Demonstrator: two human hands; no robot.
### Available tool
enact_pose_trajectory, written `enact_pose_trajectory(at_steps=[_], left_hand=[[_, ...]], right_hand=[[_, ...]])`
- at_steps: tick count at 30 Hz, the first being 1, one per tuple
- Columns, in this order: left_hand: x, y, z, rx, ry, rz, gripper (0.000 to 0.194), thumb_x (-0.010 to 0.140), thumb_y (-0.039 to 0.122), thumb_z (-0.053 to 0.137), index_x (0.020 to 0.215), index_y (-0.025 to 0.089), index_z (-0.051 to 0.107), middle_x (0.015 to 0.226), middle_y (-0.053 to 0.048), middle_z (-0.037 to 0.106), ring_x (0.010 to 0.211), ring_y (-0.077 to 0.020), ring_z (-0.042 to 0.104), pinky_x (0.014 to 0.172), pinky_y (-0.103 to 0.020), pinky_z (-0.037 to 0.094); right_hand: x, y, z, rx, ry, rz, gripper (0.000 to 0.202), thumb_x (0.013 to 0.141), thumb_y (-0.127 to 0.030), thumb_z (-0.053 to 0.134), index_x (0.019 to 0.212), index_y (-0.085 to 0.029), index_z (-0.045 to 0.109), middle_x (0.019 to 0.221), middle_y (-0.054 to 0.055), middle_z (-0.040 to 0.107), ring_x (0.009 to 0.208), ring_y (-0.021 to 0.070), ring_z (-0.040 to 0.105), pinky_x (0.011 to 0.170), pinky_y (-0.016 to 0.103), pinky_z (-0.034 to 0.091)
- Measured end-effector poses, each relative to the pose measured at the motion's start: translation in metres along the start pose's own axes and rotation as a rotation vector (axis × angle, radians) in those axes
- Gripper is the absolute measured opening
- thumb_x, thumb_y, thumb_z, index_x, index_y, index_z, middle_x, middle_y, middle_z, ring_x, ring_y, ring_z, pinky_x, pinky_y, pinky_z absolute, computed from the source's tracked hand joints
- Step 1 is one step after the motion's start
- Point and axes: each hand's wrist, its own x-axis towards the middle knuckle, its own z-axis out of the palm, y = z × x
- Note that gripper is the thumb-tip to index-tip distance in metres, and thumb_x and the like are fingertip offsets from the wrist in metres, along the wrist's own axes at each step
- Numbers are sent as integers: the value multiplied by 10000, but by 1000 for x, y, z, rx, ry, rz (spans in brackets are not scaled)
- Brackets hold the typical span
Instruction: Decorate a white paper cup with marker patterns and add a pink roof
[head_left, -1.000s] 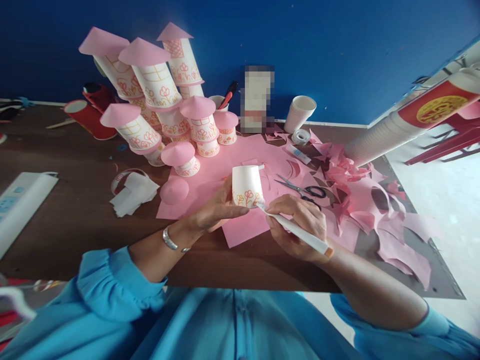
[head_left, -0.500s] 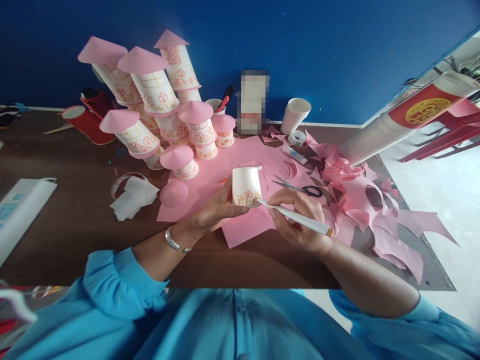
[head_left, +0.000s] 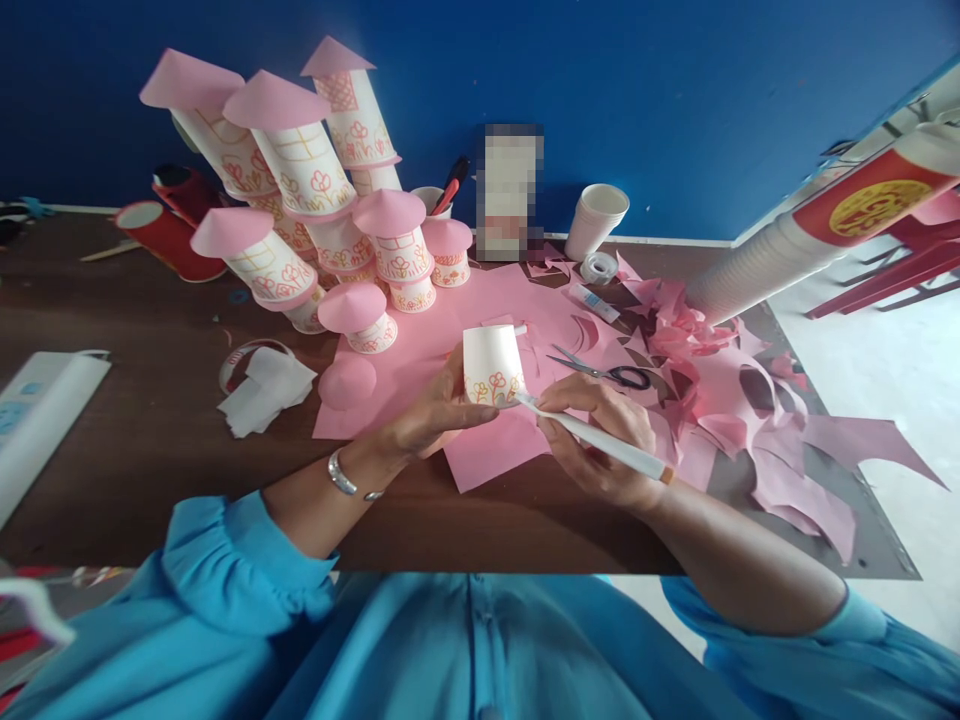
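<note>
A white paper cup (head_left: 491, 358) with orange and yellow flowers drawn near its lower edge is held by my left hand (head_left: 435, 410), thumb along the bottom. My right hand (head_left: 600, 440) grips a white marker (head_left: 619, 448) with an orange-brown end, its tip touching or very near the cup's lower right edge. Pink paper (head_left: 499, 452) lies beneath the hands. Behind to the left stand decorated cup towers (head_left: 304, 170) with pink cone roofs. A loose pink cone (head_left: 347, 384) lies left of the cup.
Scissors (head_left: 600, 370), a tape roll (head_left: 598, 267) and pink scraps (head_left: 787, 450) lie to the right. A long stack of cups (head_left: 757, 265) leans at the right. White tissue (head_left: 268, 388) and red cans (head_left: 169, 240) are on the left. A blue wall (head_left: 420, 80) stands behind.
The view has shifted slightly, so the towers and cup stack appear moved outward and up. Both hands keep their hold on the cup and marker, with little movement.
</note>
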Motion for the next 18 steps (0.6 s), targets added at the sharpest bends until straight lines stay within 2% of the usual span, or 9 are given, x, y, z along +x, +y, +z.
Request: enact_pose_trajectory(at_steps=[7,18], left_hand=[[0,2,1,-39,-6,-45,858,797,332,922,1573,346,557,1519,-101,632,1386,-366,596,1132,-518,503],[-1,2,2,-40,9,-68,955,794,342,934,1629,365,472,1495,-89,651,1366,-350,612,1108,-486,525]], right_hand=[[-1,2,3,-3,15,5,208,960,-95,666,1096,-253,656,875,10,756,736,172,757,652,305,644],[-3,4,6,-9,27,5,182,965,-110,671,1088,-245,670,878,15,763,740,176,759,664,305,631]])
